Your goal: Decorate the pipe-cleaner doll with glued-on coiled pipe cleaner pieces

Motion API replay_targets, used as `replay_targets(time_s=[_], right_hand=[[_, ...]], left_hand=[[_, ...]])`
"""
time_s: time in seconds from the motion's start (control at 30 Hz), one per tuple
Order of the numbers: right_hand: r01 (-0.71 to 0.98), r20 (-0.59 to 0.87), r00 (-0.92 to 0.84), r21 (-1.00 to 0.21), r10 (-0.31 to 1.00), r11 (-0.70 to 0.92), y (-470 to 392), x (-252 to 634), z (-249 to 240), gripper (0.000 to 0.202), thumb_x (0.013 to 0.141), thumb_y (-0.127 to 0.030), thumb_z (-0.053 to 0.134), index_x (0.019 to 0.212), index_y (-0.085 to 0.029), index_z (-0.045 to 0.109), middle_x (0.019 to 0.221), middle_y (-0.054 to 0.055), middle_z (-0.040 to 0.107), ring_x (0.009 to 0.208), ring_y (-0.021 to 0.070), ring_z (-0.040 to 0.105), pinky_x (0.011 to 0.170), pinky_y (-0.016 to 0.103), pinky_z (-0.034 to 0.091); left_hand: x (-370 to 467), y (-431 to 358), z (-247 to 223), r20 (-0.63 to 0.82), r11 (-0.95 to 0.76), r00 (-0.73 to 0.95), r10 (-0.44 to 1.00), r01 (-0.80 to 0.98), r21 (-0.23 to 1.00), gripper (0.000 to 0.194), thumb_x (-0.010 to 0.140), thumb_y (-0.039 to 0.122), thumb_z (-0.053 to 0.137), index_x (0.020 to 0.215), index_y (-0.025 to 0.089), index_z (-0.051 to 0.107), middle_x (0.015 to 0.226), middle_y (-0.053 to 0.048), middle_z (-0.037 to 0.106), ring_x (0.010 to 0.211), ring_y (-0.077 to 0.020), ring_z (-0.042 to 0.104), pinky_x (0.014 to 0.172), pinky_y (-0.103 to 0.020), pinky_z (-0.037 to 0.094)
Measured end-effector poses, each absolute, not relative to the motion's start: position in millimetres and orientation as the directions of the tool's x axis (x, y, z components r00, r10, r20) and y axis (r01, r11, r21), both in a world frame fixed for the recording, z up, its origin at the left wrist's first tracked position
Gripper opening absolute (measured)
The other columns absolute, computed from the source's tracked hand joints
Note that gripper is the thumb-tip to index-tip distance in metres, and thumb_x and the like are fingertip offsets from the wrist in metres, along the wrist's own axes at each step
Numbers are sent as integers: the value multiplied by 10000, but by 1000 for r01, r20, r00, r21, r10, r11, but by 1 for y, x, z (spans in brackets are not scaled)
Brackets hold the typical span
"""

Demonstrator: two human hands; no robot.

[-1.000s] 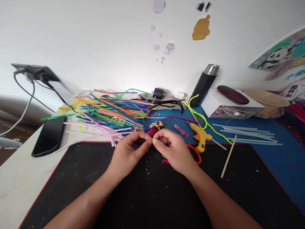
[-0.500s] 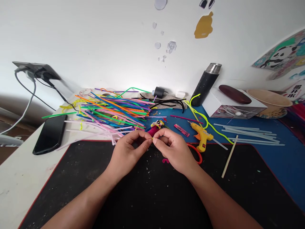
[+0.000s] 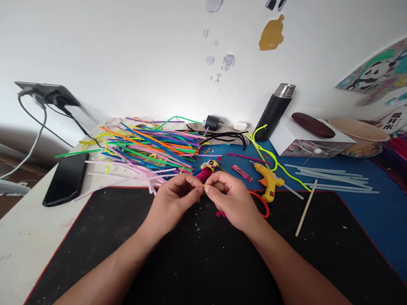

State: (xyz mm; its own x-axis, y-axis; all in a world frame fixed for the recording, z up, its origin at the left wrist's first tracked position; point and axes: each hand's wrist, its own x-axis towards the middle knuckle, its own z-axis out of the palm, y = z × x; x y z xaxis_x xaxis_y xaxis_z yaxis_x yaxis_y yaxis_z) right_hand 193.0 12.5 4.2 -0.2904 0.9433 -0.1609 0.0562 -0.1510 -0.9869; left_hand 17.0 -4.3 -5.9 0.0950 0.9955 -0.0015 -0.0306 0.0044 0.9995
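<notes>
Between my fingertips is a tiny yellow pipe cleaner piece (image 3: 204,185), mostly covered. My left hand (image 3: 174,195) pinches it from the left with thumb and forefinger. From the other side my right hand (image 3: 231,199) pinches it too, the two sets of fingertips almost touching. Just behind the hands lies a small pipe cleaner doll (image 3: 208,167) with a magenta body and a yellow, black and blue head; its lower part is hidden. A small magenta curled piece (image 3: 220,214) lies on the black mat (image 3: 203,262), beside my right palm.
A heap of coloured pipe cleaners (image 3: 152,146) spreads at the back left, near a phone (image 3: 65,180). To the right lie a yellow glue gun (image 3: 269,182), red-handled scissors (image 3: 266,209), glue sticks (image 3: 333,177) and a pale stick (image 3: 306,209). A black flask (image 3: 275,112) stands behind.
The fingertips have shifted very slightly around the yellow piece, and a bit more of the doll's head shows. Both hands otherwise stay in place.
</notes>
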Motion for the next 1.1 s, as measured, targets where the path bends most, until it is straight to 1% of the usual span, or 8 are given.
replay_targets(time_s=[0.27,0.47,0.6,0.73,0.83,0.9,1.0,1.1], right_hand=[[-86,-218,-316,-963,924,-256,13,192,-2,144,837,-318,730,841,-208,637,558,-108,478,413,57,346,408,215,232],[-170,-247,-332,-934,910,-316,15,193,-4,190,818,-339,753,818,-211,613,519,-123,434,393,48,285,397,211,198],[-123,-236,-322,-950,917,-288,16,194,-3,168,814,-307,753,834,-209,619,539,-121,446,396,46,306,393,206,196],[-118,-235,-333,-950,913,-288,16,195,-1,156,829,-301,745,849,-207,621,546,-127,433,402,43,298,396,205,201],[-122,-231,-344,-950,910,-287,15,195,-1,157,836,-304,745,853,-207,623,547,-128,428,407,45,301,404,209,210],[-116,-231,-345,-951,910,-285,15,195,-1,163,833,-309,749,849,-207,622,550,-126,432,405,46,302,405,213,209],[-91,-236,-349,-955,907,-283,15,195,0,167,828,-317,749,852,-209,624,549,-125,436,404,50,307,403,216,214],[-64,-240,-349,-958,906,-279,15,194,1,168,823,-322,745,855,-210,624,546,-125,437,407,55,326,406,217,236]], left_hand=[[22,-8,-8,-8,15,70,998,-101,995,256,849,411,860,841,190,731,746,-8,720,702,-154,674,692,-268,547],[28,-9,-13,-29,33,24,999,-183,983,296,832,445,878,834,190,726,758,-2,718,693,-153,679,686,-269,555],[26,-10,-13,15,-15,12,1000,-57,998,231,882,413,834,861,197,754,793,-18,743,738,-167,689,717,-274,567],[20,-12,-12,137,-134,-15,991,125,983,117,915,339,795,960,231,788,911,-24,793,809,-181,727,763,-278,586],[16,-12,-10,244,-237,12,970,290,927,62,939,290,753,954,245,792,913,-21,809,830,-192,743,784,-285,588],[14,-11,-9,299,-296,50,953,363,883,56,944,264,735,943,246,787,902,-20,815,823,-198,753,780,-288,591],[11,-9,-6,363,-372,106,926,427,824,62,949,234,718,949,248,778,902,-19,822,810,-194,761,762,-275,589],[9,-8,-6,414,-429,138,900,460,778,72,954,199,711,944,248,763,875,-4,814,768,-167,751,732,-243,574]])
